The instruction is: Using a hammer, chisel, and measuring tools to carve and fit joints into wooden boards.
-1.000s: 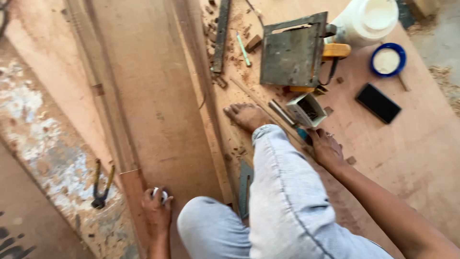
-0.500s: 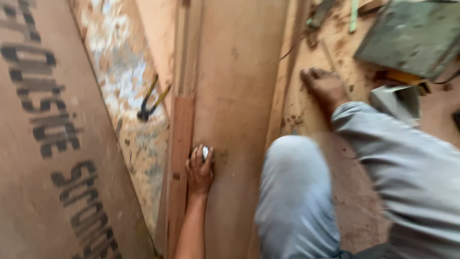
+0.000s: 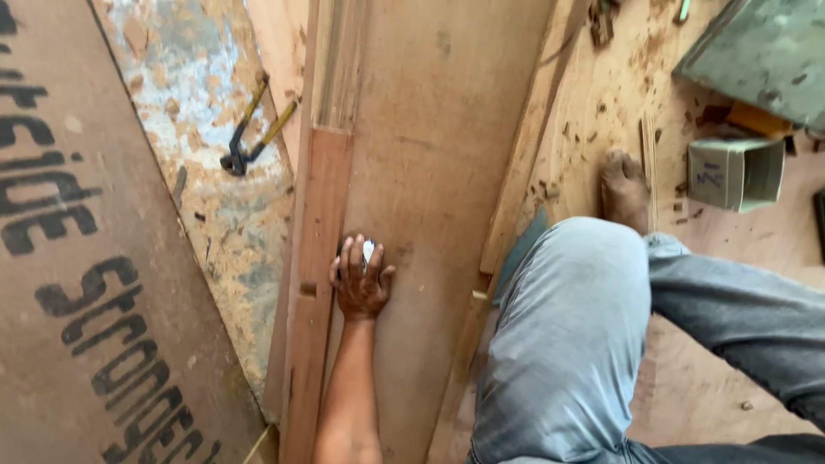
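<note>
Sanding of the door plank, not finished.
My left hand clamps a white pad on it; my right hand is out of view.

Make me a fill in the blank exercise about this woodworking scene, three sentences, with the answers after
1. The left hand presses a small ____ object against the wide wooden board.
2. The pincers with yellowish handles lie to the ____ of that hand in the picture.
3. The bare foot rests near an open grey ____.

Missing words: white; left; box
</note>
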